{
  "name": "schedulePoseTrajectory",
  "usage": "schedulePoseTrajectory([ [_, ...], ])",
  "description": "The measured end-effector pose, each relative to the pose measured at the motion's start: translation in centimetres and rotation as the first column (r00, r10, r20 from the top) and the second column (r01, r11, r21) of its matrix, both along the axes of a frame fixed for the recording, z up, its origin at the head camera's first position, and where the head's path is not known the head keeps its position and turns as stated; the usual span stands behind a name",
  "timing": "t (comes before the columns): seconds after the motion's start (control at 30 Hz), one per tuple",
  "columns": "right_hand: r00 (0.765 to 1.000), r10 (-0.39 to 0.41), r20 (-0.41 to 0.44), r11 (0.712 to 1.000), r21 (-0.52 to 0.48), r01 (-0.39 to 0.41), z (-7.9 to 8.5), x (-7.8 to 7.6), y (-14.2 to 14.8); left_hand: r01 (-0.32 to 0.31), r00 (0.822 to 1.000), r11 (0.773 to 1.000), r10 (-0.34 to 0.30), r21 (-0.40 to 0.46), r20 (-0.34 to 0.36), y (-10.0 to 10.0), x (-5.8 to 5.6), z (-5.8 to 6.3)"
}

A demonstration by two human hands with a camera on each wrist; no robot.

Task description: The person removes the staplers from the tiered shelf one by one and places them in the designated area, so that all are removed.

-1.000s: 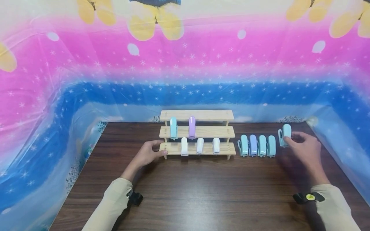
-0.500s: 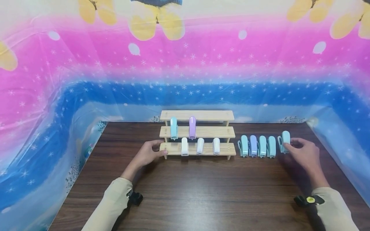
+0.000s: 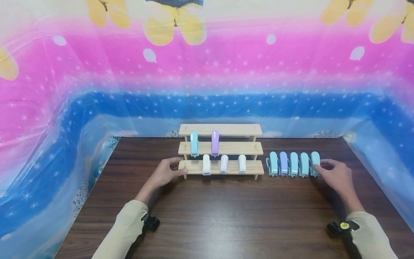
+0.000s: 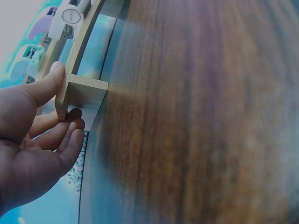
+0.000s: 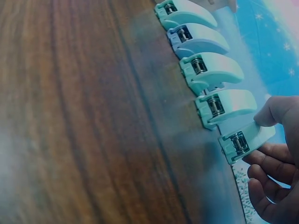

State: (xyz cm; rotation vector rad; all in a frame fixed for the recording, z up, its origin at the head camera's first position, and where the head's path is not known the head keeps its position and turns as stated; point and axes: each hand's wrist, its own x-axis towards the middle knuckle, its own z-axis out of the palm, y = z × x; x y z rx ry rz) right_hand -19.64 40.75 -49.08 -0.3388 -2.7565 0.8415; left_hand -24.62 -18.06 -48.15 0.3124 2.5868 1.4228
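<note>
Right wrist view: between the fingers (image 5: 273,165) of the right hand (image 5: 282,161), a mint sprung tool (image 5: 250,141) is pinched, at the right end of similar tools (image 3: 293,164), towards the far right corner of the table (image 3: 223,216); a wooden stand (image 3: 194,167) is gripped by the left hand (image 3: 164,173).

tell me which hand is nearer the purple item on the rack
Left. The left hand grips the rack, left of the purple item; the right hand is farther off to its right.
</note>
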Motion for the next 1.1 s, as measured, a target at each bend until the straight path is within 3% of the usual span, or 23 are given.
schedulePoseTrajectory([
  [0.3,1.000,0.009,0.002,1.000,0.014,-0.009,-1.0,-0.2,0.6,-0.003,1.000,1.000,0.003,-0.025,-0.005,0.1,-0.1,0.2],
  [0.73,0.999,0.011,0.042,1.000,-0.024,-0.010,-0.7,-0.1,0.3,-0.004,1.000,1.000,0.004,-0.007,0.005,0.1,0.0,0.1],
  [0.9,0.999,-0.038,-0.013,0.997,-0.068,0.037,0.3,0.1,0.1,-0.003,1.000,1.000,0.003,-0.001,0.011,0.1,0.1,0.1],
  [1.1,0.998,-0.033,-0.058,0.996,-0.085,0.028,2.1,0.3,-0.4,-0.001,1.000,1.000,0.001,0.008,0.009,0.0,0.1,0.0],
])
